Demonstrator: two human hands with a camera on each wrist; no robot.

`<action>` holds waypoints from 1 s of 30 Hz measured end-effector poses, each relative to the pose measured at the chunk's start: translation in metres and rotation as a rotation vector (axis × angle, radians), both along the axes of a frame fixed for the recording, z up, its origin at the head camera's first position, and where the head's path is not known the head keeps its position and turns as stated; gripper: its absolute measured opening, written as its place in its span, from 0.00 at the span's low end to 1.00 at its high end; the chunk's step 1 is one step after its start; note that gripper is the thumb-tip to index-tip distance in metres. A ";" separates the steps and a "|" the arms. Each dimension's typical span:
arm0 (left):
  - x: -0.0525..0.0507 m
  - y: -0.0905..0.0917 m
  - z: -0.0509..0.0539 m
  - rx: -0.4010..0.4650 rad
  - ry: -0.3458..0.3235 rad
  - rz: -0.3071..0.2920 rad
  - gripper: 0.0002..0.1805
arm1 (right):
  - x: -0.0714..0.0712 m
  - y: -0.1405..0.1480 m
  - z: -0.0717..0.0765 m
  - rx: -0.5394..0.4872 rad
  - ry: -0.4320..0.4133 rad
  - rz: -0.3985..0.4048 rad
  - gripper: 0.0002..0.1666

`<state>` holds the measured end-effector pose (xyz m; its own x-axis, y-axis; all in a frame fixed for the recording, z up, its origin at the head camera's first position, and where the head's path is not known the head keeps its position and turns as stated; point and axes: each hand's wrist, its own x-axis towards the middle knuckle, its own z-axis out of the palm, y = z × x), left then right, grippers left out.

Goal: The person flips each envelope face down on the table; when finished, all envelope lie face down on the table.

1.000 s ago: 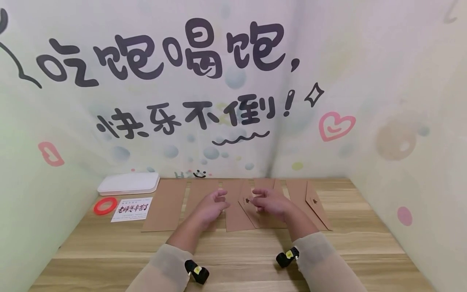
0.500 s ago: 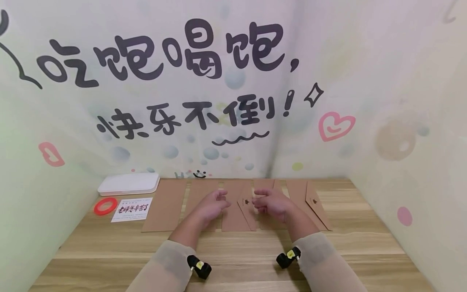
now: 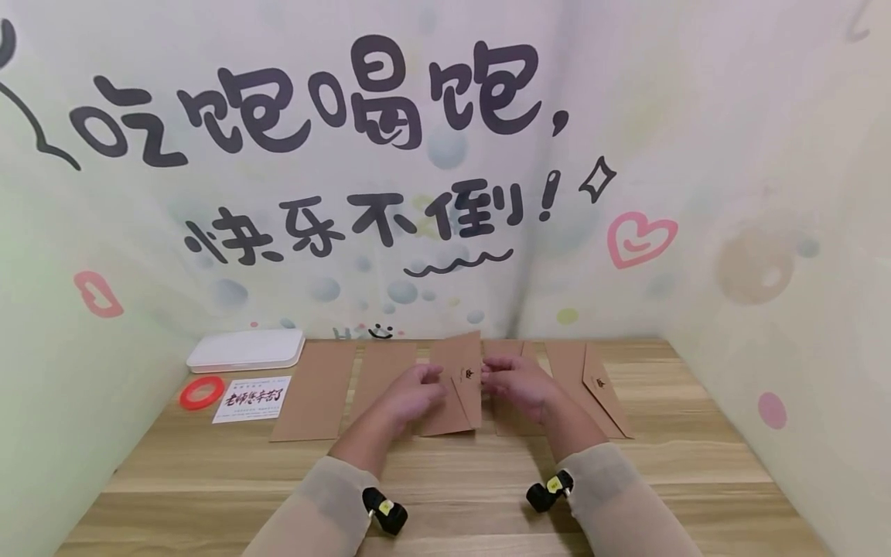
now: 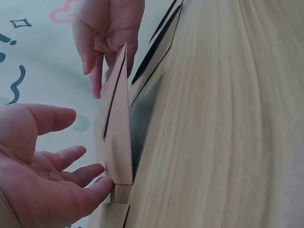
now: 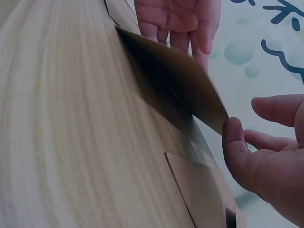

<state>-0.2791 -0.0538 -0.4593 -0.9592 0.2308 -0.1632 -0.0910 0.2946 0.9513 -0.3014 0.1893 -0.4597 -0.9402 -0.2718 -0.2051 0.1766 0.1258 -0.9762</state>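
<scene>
A brown paper envelope (image 3: 455,360) with a small dark crown-like print lies between my hands, its right side raised off the table. In the right wrist view, a fingertip of my right hand (image 3: 518,387) touches the raised edge; the thumb stays apart from it. On the other side, my left hand (image 3: 414,396) is at the envelope's left edge, and the left wrist view shows a fingertip touching its lower corner. The fingers of both hands are loosely extended. More brown envelopes lie flat in a row, including one (image 3: 381,371) partly behind my left hand and another (image 3: 506,410) partly behind my right.
At the row's left end is an envelope (image 3: 316,394), and at its right end one (image 3: 585,387) with an angled flap. A white case (image 3: 244,350), a red ring-shaped roll (image 3: 202,393) and a printed card (image 3: 252,399) sit at the left. Behind the table (image 3: 473,487) rises a decorated wall (image 3: 348,286).
The middle envelope first slid left, away from the one beside it, leaving a gap. Since then its right side has been lifted. My left hand has shifted slightly right.
</scene>
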 end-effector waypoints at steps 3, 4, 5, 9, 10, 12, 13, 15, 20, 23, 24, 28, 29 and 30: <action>0.001 0.001 0.002 0.001 -0.017 -0.005 0.33 | 0.000 -0.002 0.001 -0.011 0.000 -0.013 0.29; 0.001 0.001 0.002 0.001 -0.019 -0.009 0.33 | 0.000 -0.002 0.001 -0.015 0.001 -0.008 0.29; 0.000 0.002 0.001 0.007 -0.026 -0.010 0.33 | 0.001 -0.002 0.001 -0.021 0.000 -0.006 0.29; 0.000 0.004 -0.001 0.009 -0.016 -0.026 0.32 | 0.001 -0.003 0.000 -0.029 0.006 -0.002 0.31; 0.000 0.005 -0.002 0.008 -0.011 -0.030 0.32 | 0.001 -0.003 -0.001 -0.035 0.007 -0.001 0.32; 0.001 0.007 -0.002 0.004 -0.002 -0.035 0.31 | 0.000 -0.003 -0.002 -0.043 0.008 0.000 0.34; 0.001 0.008 -0.003 0.005 0.004 -0.039 0.31 | 0.000 -0.003 -0.002 -0.047 0.010 0.006 0.35; 0.002 0.010 -0.002 0.009 0.012 -0.049 0.31 | 0.000 -0.003 -0.001 -0.054 0.010 0.015 0.36; 0.001 0.016 0.005 0.057 0.003 -0.058 0.32 | 0.003 -0.002 0.003 -0.082 0.009 0.049 0.39; 0.001 0.018 0.008 0.116 -0.013 -0.055 0.32 | 0.006 -0.004 0.006 -0.119 -0.001 0.070 0.41; 0.001 0.019 0.009 0.139 -0.019 -0.052 0.32 | 0.007 -0.004 0.007 -0.134 -0.004 0.079 0.42; 0.001 0.021 0.011 0.221 -0.047 -0.051 0.30 | 0.009 -0.008 0.011 -0.173 -0.022 0.094 0.43; 0.001 0.022 0.011 0.233 -0.051 -0.053 0.30 | 0.010 -0.008 0.011 -0.177 -0.024 0.095 0.43; 0.001 0.022 0.012 0.241 -0.053 -0.055 0.31 | 0.010 -0.009 0.012 -0.177 -0.027 0.094 0.43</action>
<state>-0.2777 -0.0314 -0.4476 -0.9358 0.3204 -0.1472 -0.1332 0.0654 0.9889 -0.2910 0.1804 -0.4479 -0.9036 -0.3925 -0.1714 0.1990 -0.0304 -0.9795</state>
